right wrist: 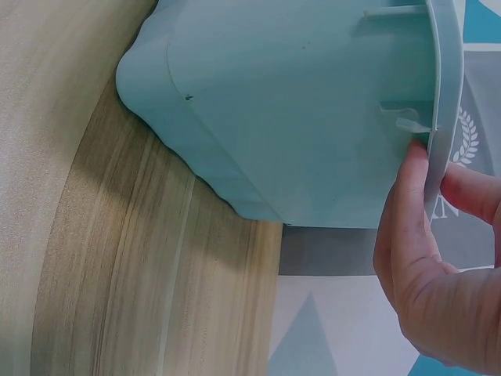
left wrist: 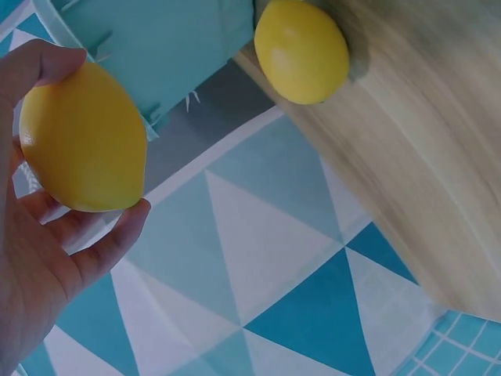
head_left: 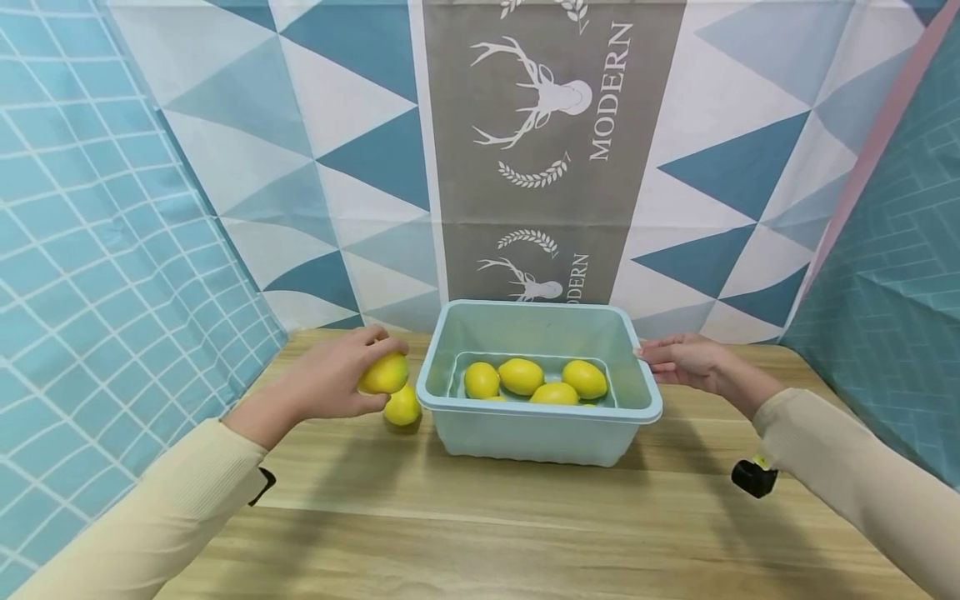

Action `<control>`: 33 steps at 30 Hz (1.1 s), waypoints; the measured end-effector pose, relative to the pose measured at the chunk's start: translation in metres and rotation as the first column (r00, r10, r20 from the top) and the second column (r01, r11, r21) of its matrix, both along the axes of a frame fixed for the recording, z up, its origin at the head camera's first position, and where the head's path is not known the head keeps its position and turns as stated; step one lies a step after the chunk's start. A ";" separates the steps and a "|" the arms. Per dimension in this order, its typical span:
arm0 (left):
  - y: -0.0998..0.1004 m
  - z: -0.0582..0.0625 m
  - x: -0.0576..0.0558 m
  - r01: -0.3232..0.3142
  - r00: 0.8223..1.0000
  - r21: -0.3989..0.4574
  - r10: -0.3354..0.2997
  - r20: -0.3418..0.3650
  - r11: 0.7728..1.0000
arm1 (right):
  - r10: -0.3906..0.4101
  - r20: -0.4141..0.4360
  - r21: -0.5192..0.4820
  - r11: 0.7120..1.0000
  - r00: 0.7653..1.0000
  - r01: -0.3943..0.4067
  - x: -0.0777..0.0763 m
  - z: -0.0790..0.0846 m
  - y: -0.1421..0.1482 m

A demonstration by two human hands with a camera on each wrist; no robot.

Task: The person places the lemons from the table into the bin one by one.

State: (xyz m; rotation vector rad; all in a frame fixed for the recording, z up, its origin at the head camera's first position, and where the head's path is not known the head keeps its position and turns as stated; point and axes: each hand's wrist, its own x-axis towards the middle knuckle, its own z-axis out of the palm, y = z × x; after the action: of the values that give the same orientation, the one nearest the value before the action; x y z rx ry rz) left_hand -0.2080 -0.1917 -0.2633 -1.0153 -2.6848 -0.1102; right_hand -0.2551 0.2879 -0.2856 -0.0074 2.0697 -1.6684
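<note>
My left hand (head_left: 347, 377) grips a yellow lemon (head_left: 386, 373) above the table, just left of a pale blue plastic basin (head_left: 540, 433). In the left wrist view, thumb and fingers wrap round that lemon (left wrist: 84, 139). A second lemon (head_left: 402, 407) lies on the table below the hand, beside the basin's left wall. Several lemons (head_left: 521, 377) rest on the basin's floor, some partly hidden by its front wall. At the right end, my right hand (head_left: 686, 363) pinches the basin's rim; in the right wrist view, thumb and fingers (right wrist: 409, 211) lie on either side of the rim (right wrist: 448, 94).
Under everything is a wood-grain table (head_left: 480, 533). A patterned cloth wall (head_left: 360, 150) with triangles and deer heads stands behind it. Blue cloths hang at the left (head_left: 82, 250) and right (head_left: 892, 267). A black strap-like piece (head_left: 753, 478) shows under the right sleeve.
</note>
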 end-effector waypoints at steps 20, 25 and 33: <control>0.020 0.019 -0.009 0.050 0.993 -0.112 -0.061 -0.096 0.992 | 0.012 0.007 0.050 0.999 1.000 -0.012 0.001 0.001 -0.002; 0.028 0.023 -0.011 0.073 0.992 -0.131 -0.086 -0.097 0.989 | 0.011 0.005 0.040 0.999 1.000 -0.012 0.002 0.000 -0.002; 0.043 0.033 -0.018 0.069 0.989 -0.185 -0.091 -0.114 0.980 | 0.006 -0.005 0.025 1.000 1.000 -0.006 0.002 -0.001 -0.001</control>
State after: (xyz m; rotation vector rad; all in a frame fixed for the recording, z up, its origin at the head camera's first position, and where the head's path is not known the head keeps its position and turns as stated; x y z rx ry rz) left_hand -0.2255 -0.1491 -0.2304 -1.1439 -2.5790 0.1775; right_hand -0.2536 0.2866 -0.2863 -0.0097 2.0925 -1.6401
